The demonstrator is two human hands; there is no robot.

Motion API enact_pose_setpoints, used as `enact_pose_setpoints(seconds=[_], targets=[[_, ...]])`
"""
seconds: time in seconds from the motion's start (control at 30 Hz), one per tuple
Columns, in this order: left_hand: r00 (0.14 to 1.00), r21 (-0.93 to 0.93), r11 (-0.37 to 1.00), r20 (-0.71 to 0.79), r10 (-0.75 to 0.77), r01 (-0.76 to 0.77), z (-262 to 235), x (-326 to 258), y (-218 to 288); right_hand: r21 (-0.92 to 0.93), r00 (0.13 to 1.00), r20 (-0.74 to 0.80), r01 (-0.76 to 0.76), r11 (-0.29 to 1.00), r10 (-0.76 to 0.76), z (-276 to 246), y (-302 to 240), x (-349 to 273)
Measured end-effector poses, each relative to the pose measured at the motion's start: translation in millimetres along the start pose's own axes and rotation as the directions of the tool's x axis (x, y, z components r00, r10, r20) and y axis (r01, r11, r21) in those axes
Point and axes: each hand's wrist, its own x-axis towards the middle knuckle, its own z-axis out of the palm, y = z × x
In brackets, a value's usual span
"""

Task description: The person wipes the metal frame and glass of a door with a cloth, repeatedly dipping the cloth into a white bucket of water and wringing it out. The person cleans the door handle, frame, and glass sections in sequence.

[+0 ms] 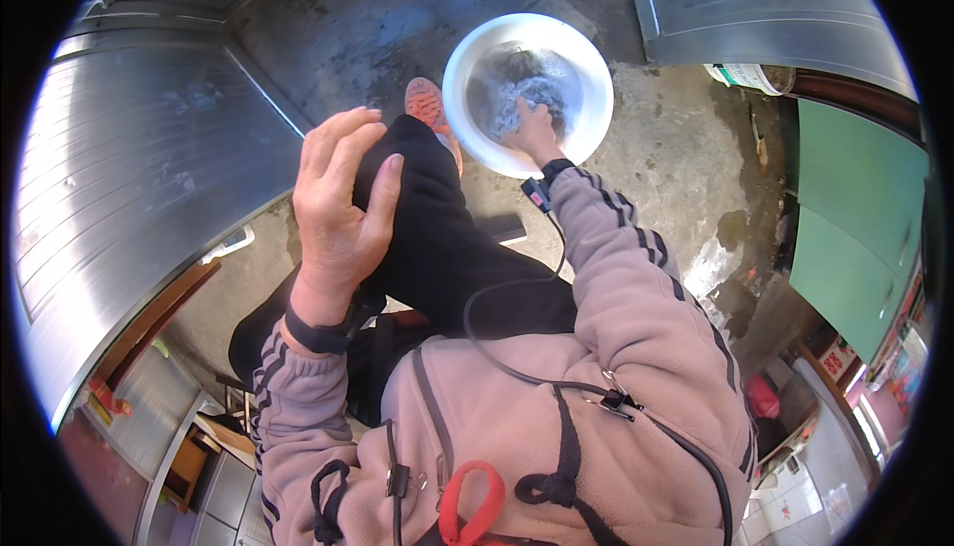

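A round white basin (596, 99) stands on the floor ahead of me, with what looks like water and a bluish-grey crumpled mass (547, 91) inside; I cannot make out whether that mass is cloth or froth. My right hand (535, 133) reaches down over the near rim, its visible fingers stretched out and apart against the bluish mass. Nothing shows in its grip. Raised above my bent leg, my left hand (343, 188) holds nothing, with the fingers slightly curled and the thumb apart from them.
Wet concrete floor (686, 149) surrounds the basin. Metal panels (169, 158) rise at the left, and another metal panel (765, 9) at the far right. A white bucket (750, 77) and a green cabinet (855, 218) are on the right. My orange shoe (425, 104) is beside the basin. A black cable (472, 308) crosses my lap.
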Motion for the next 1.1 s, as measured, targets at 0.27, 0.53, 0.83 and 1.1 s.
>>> enact_pose_setpoints(seconds=[0.27,0.53,0.83,1.1], targets=[[1.0,-0.018,1.0,-0.019,-0.014,0.014,-7.1,-4.8,2.0,-0.016,0.978,0.166,0.13,0.991,-0.126,-33.1,-20.9,19.9],[0.999,-0.039,0.999,-0.04,0.001,-0.002,-4.8,-5.7,-0.6,0.667,0.949,0.278,-0.078,0.741,-0.15,-101.4,-18.9,18.8],[0.999,-0.041,0.999,-0.032,-0.024,0.023,-9.0,-5.6,-4.6,-0.098,0.929,0.362,0.112,0.989,-0.07,-6.0,-43.8,30.0],[0.999,-0.064,0.998,-0.035,-0.019,0.017,-14.1,-5.9,-7.8,0.385,0.894,0.377,0.086,0.919,-0.241,-35.8,-46.2,47.7]])
